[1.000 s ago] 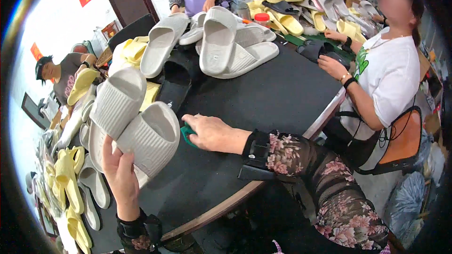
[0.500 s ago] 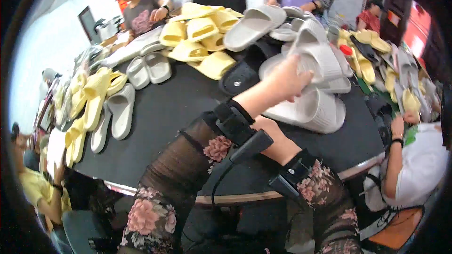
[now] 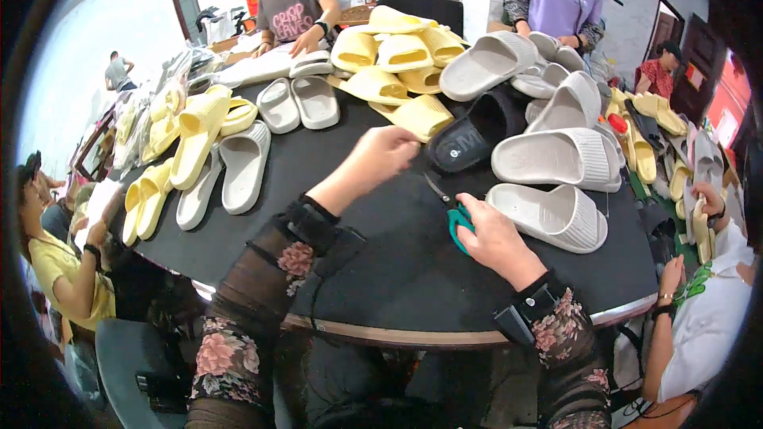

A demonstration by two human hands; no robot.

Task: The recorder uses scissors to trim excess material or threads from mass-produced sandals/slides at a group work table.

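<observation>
Scissors (image 3: 455, 214), one green-handled pair, clamped in the right hand (image 3: 494, 240); left hand (image 3: 380, 155) curled, grip unclear, near one black slipper (image 3: 469, 137).

Hiding most of the teal-handled scissors (image 3: 455, 214) under the right hand (image 3: 497, 240), leaving only short blades and part of one loop showing. Covering the near edge of the flat yellow foam slide sandal (image 3: 419, 114) with the left hand (image 3: 380, 156), fingertips blurring, grip unclear.
</observation>
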